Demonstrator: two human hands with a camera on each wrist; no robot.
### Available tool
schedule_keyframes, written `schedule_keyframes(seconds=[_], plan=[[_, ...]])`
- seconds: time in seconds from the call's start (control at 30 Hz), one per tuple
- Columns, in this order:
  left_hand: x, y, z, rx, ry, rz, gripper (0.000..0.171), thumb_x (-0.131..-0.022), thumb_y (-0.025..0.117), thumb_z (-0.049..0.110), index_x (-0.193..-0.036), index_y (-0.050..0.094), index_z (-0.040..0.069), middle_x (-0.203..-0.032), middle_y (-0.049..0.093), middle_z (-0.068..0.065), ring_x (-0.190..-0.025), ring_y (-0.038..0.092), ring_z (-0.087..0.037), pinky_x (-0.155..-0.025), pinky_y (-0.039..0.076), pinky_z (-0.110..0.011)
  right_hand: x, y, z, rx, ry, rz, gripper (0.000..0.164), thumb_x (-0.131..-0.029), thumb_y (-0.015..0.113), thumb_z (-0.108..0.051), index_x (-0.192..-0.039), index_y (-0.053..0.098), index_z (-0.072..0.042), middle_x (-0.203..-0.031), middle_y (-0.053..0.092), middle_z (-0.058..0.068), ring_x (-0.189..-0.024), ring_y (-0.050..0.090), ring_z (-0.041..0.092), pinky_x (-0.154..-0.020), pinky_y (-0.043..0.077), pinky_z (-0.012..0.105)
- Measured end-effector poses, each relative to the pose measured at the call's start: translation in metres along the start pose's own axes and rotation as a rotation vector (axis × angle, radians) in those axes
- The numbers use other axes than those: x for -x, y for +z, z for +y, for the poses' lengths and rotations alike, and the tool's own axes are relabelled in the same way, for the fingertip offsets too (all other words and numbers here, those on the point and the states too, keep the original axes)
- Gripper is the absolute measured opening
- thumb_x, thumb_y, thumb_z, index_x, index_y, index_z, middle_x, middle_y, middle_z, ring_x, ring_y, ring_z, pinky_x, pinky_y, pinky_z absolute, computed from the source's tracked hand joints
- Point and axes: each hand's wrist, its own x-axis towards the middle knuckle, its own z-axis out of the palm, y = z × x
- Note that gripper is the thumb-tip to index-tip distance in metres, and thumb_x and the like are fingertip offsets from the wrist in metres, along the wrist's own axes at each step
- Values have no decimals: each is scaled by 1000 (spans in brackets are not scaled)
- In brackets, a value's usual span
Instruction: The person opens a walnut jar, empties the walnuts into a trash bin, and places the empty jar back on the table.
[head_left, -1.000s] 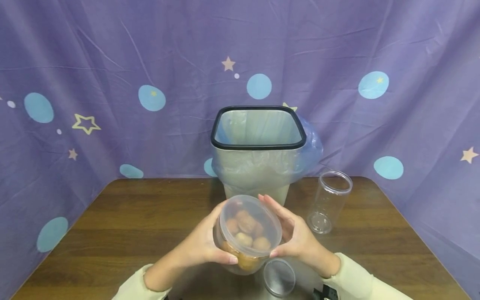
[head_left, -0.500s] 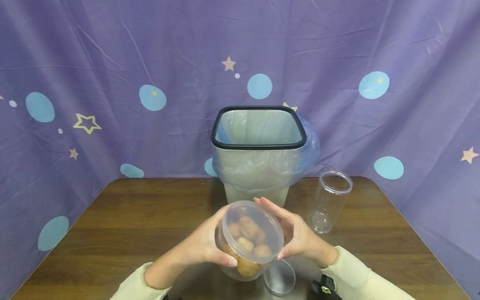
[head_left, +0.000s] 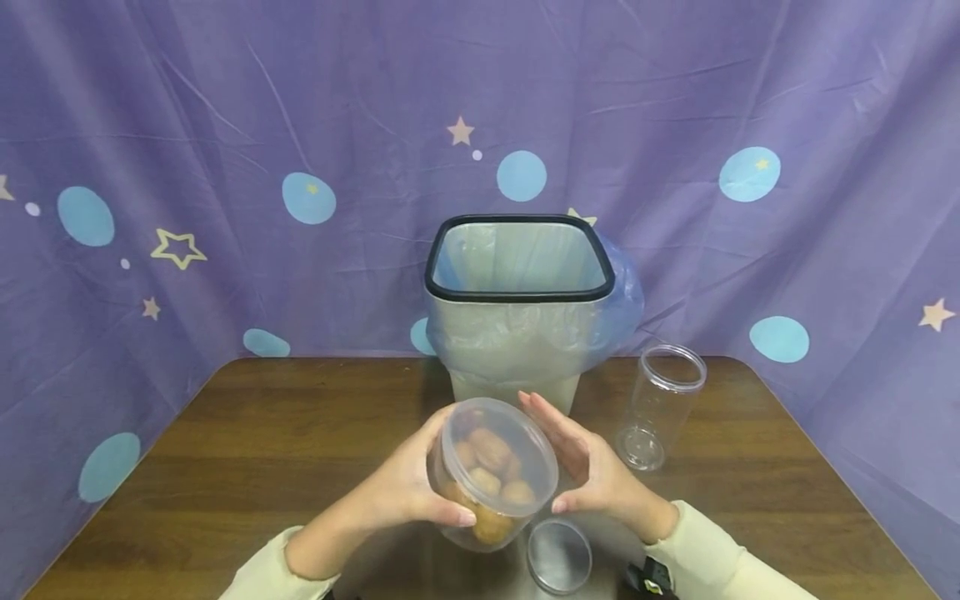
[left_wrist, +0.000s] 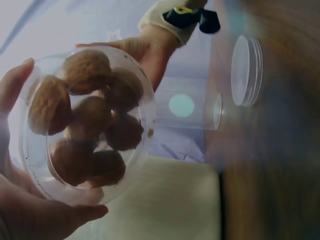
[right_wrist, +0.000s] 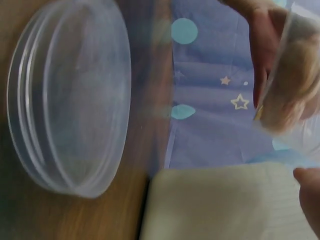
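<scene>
A clear plastic jar (head_left: 480, 533) of walnuts (head_left: 489, 450), topped by a translucent lid (head_left: 525, 442), is tilted above the table. My left hand (head_left: 416, 483) grips it from the left, thumb across the near side. On the other side, my right hand (head_left: 600, 475) stands with fingers spread and thumb tip close to the lid's edge. Through the jar's base, the left wrist view shows several walnuts (left_wrist: 90, 117). A second round lid (head_left: 559, 556) lies on the table below, large in the right wrist view.
Behind the hands stands a pale bin (head_left: 517, 333) with a black rim (head_left: 517, 296) and a bluish bag liner (head_left: 626, 292). An uncapped clear jar (head_left: 660, 408) stands to its right on the wooden table (head_left: 300, 417). A purple patterned curtain (head_left: 375, 108) hangs behind.
The walnut jar dips toward me, then rises slightly and shifts left. My right thumb has come away from the lid's edge, leaving a small gap. My left hand keeps its hold.
</scene>
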Motion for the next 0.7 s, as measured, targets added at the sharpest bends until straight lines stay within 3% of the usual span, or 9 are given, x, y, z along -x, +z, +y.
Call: schedule_keyframes(seconds=[0.13,0.23,0.4,0.5,0.7], plan=[[0,1,1,-118,-3,55,101,-59,88,19,-143,32,15,-132,50,-5,-115,50,-24,-99,40,-32,3,7,-3,-4,22,77,98,-84,72,-19,-142,1,17,-153,7,26,-143,12,23,-114,15,26],[0,2,4,-224,-23,112,106,-55,90,27,-143,32,18,-132,50,0,-115,50,-22,-99,40,-41,5,15,-6,-1,45,142,97,-85,70,-20,-141,1,17,-154,9,23,-143,14,20,-113,16,25],[1,5,7,-390,-59,204,113,-50,90,40,-144,31,19,-136,46,0,-119,48,-22,-97,38,-55,7,28,-10,40,95,237,96,-85,70,-21,-143,3,16,-150,6,31,-142,17,13,-112,18,22],[1,6,9,-426,-76,226,115,-50,90,43,-144,30,18,-138,44,0,-120,47,-23,-97,38,-56,9,36,-11,103,165,315,96,-84,72,-23,-144,6,13,-149,6,35,-141,20,10,-110,20,20],[1,8,10,-469,-105,250,116,-50,90,45,-145,29,19,-137,44,3,-120,47,-23,-95,40,-56,14,51,-14,149,327,414,95,-83,72,-23,-146,9,10,-151,9,32,-139,15,31,-106,22,13]])
